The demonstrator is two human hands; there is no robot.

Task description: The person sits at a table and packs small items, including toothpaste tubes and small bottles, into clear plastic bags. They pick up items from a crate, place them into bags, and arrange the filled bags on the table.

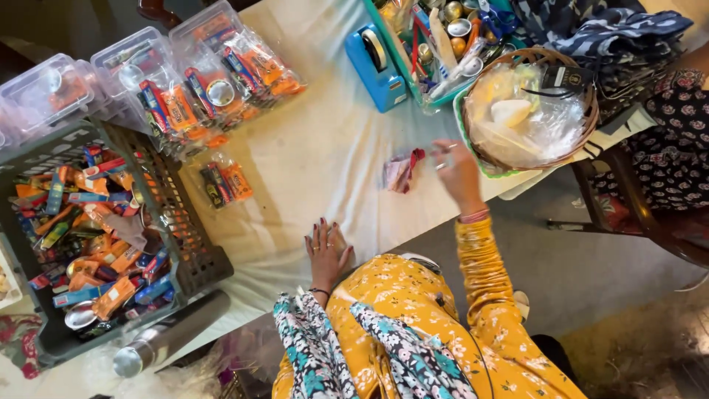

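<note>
Lighting: bright, even daylight on the white tablecloth [317, 140]. Shadows: soft, falling left of the grey crate [185, 222]. Glare: mild on the clear plastic boxes [140, 66] above the crate. Blur: the right hand [458, 171] was slightly smeared. Edges: corners dimmer, lines bent.

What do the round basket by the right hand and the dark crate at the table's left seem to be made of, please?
The round basket looks like woven wicker, brown and matte, with visible plaiting along its rim. The dark crate looks like moulded plastic: grey, with a regular lattice wall.
</note>
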